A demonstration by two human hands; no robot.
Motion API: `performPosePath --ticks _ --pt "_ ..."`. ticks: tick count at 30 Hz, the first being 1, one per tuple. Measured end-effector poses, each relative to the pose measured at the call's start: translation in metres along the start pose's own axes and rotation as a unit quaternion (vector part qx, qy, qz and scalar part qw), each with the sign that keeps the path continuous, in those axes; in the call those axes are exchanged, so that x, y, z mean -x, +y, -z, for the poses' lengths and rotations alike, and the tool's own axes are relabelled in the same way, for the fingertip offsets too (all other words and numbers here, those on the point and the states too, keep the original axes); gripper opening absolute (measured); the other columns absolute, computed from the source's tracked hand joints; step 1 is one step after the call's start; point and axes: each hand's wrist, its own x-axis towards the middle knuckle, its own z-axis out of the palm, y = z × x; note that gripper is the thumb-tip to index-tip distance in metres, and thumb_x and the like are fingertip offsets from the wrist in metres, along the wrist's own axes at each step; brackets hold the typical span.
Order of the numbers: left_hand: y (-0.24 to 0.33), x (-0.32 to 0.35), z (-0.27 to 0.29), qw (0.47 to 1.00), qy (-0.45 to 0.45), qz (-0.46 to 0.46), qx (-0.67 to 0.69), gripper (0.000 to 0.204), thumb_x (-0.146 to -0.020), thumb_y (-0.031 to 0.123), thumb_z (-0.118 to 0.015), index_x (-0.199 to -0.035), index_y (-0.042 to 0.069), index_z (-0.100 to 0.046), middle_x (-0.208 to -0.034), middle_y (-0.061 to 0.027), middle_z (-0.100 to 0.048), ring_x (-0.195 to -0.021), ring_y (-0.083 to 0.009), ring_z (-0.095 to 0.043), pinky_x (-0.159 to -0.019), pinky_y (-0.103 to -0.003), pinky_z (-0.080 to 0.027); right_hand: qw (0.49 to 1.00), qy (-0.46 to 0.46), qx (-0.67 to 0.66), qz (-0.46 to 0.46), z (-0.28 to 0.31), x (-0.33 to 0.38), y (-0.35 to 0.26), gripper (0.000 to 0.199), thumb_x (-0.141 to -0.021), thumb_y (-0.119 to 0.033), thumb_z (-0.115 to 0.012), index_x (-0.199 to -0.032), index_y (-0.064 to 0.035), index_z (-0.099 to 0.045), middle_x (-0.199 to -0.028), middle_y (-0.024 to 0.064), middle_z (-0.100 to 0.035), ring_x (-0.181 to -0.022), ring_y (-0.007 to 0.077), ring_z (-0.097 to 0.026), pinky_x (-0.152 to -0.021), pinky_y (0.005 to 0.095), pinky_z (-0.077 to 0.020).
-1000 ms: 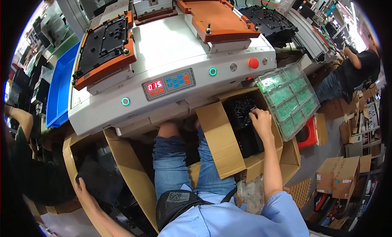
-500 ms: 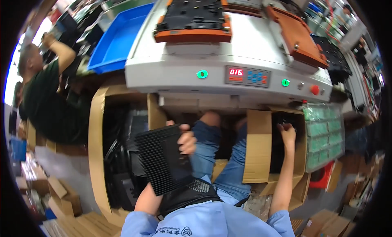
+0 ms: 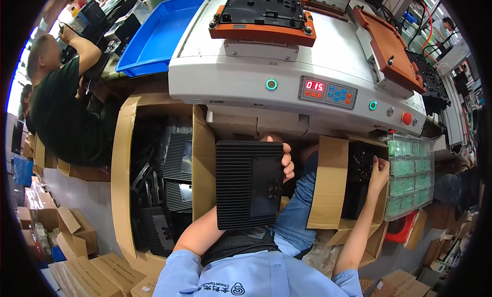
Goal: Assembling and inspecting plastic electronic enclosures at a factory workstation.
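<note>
Finned black panel (image 3: 249, 184) sits upright over the person's lap, pinched at its right edge by the left hand (image 3: 285, 161), fingers curled round the rim. At nine o'clock, a cardboard box (image 3: 124, 158) holds more black finned panels (image 3: 169, 194). At three o'clock, the right hand (image 3: 379, 170) reaches into another cardboard box (image 3: 328, 187) of black parts (image 3: 359, 166); its grip cannot be told.

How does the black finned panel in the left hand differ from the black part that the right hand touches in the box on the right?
The finned panel is lifted clear of the cartons, over the lap, gripped by the left hand; the black part sits inside the right carton, with the right hand on it. The panel shows its whole ribbed face; the part is mostly hidden, its shape unclear. Both are black.
</note>
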Motion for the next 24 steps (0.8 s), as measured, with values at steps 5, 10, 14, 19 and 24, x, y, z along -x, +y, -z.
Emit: performPosePath --ticks 5,10,14,19,24 --pt "-0.001 -0.004 -0.003 0.999 0.039 0.008 -0.004 0.055 -0.099 0.045 -0.031 -0.124 0.001 -0.053 -0.102 -0.0172 -0.062 -0.095 -0.0346 -0.057 -0.083 -0.043 -0.045 0.998 -0.055 0.018 0.023 -0.002 0.001 0.009 0.033 -0.085 -0.030 -0.069 -0.090 0.0024 -0.063 -0.080 0.0101 -0.065 -0.073 0.0151 -0.058 -0.069 0.0295 -0.0476" --pt "0.002 -0.011 0.003 1.000 0.028 0.012 0.008 0.055 -0.099 0.043 -0.032 -0.124 -0.001 -0.051 -0.104 -0.0189 -0.061 -0.099 -0.0361 -0.057 -0.091 -0.045 -0.047 0.999 0.002 -0.030 0.021 0.003 0.007 -0.005 0.031 -0.086 -0.028 -0.069 -0.090 0.0014 -0.061 -0.079 0.0071 -0.063 -0.073 0.0136 -0.057 -0.069 0.0277 -0.0469" --pt "0.001 -0.018 -0.015 0.986 0.131 0.003 -0.100 0.050 -0.100 0.045 -0.033 -0.115 0.003 -0.055 -0.095 -0.0133 -0.063 -0.090 -0.0299 -0.058 -0.085 -0.041 -0.049 0.971 -0.103 -0.214 0.024 0.017 0.057 -0.101 0.018 -0.089 -0.018 -0.064 -0.092 -0.0011 -0.059 -0.078 0.0020 -0.058 -0.073 0.0095 -0.055 -0.069 0.0235 -0.0454" --pt "-0.012 -0.028 -0.024 0.968 0.223 -0.007 -0.117 0.049 -0.100 0.044 -0.033 -0.115 0.002 -0.054 -0.092 -0.0119 -0.063 -0.090 -0.0287 -0.058 -0.083 -0.039 -0.050 0.932 -0.265 -0.237 0.070 0.021 0.135 -0.184 0.016 -0.082 -0.007 -0.069 -0.094 -0.0024 -0.060 -0.082 0.0050 -0.061 -0.075 0.0119 -0.059 -0.068 0.0254 -0.0469" --pt "-0.022 -0.031 -0.029 0.961 0.219 -0.007 -0.166 0.052 -0.100 0.045 -0.031 -0.124 -0.001 -0.044 -0.099 -0.0089 -0.059 -0.096 -0.0194 -0.056 -0.085 -0.028 -0.049 0.924 -0.280 -0.214 0.151 0.018 0.148 -0.201 0.017 -0.080 -0.005 -0.070 -0.095 -0.0020 -0.061 -0.082 0.0060 -0.063 -0.073 0.0126 -0.059 -0.070 0.0247 -0.0467"
